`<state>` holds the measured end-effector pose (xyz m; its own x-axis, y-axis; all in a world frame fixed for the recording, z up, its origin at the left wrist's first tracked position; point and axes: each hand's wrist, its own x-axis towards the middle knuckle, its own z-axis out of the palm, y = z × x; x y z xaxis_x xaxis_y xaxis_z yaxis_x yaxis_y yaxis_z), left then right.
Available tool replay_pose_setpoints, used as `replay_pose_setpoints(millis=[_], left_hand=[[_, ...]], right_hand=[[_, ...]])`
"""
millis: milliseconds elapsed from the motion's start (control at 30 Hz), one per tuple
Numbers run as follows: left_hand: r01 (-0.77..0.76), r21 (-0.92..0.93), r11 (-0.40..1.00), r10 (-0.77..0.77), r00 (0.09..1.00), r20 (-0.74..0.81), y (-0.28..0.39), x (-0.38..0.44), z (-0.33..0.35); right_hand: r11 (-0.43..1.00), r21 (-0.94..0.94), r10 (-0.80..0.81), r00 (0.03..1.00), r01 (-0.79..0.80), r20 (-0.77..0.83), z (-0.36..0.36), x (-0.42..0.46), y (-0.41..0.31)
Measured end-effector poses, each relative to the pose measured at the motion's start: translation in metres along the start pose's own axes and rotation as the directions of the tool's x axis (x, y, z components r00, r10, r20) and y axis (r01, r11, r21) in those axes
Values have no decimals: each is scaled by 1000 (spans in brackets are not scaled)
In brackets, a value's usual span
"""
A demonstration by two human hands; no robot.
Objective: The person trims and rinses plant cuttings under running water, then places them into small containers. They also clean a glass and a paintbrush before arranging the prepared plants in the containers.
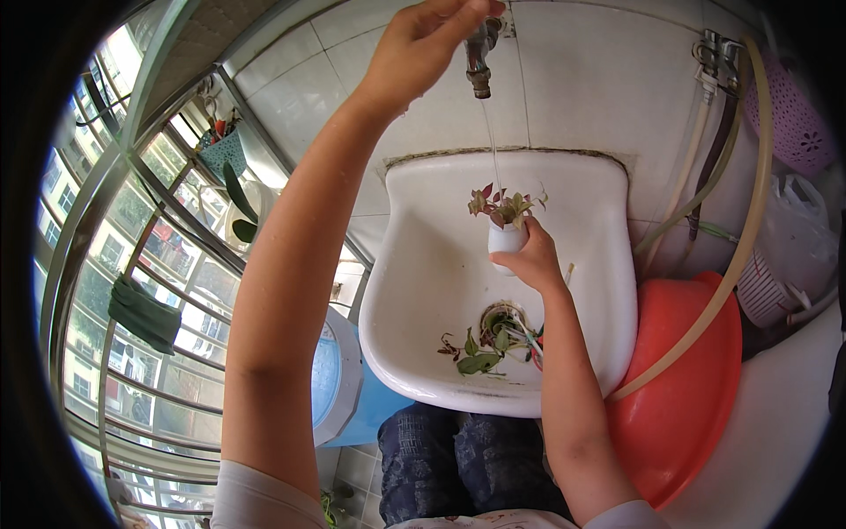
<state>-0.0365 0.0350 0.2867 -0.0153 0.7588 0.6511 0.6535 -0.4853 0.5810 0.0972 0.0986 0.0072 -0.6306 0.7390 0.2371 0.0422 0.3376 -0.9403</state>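
My right hand [533, 259] grips a small white pot [504, 242] over the middle of a white ceramic sink [423, 264]. From its mouth grows a leafy plant [507, 206] with reddish and green leaves. A thin stream of water [492, 139] runs from the wall tap [479, 63] down onto the leaves. Up at the top edge, my left hand [429, 46] is at the tap's handle; its fingertips are partly cut off, so the grip is hard to make out. Around the drain [502, 316] lie loose green leaves [479, 362] and cut stems, beside something with red loops, partly behind my right forearm.
Right of the sink leans a red plastic basin [681, 370], crossed by a beige hose [733, 284]. A purple perforated basket [790, 112] hangs on the right wall. To the left are barred windows [152, 278], a teal basket of tools [223, 153] and a blue bin [357, 403].
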Motion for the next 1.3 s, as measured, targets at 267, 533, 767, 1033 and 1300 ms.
replay_pose_setpoints(millis=[267,533,767,1033,1300], left_hand=[[17,-424,906,-29,999,-21,-13,-2,-9],[-19,-445,895,17,1000,-10,-17,1,-8],[-70,-393,917,58,997,-41,-13,-2,-7],[-62,-423,904,32,996,-78,-9,-3,-2],[-36,-525,850,-75,979,-188,-16,-21,-6]], right_hand=[[999,33,-25,1000,24,16,2,-1,-3],[967,165,-200,980,194,19,4,-5,-17],[966,127,-234,971,225,57,3,-4,-19],[939,152,-316,948,307,37,7,-7,-20],[970,190,-178,976,153,126,5,-3,-12]])
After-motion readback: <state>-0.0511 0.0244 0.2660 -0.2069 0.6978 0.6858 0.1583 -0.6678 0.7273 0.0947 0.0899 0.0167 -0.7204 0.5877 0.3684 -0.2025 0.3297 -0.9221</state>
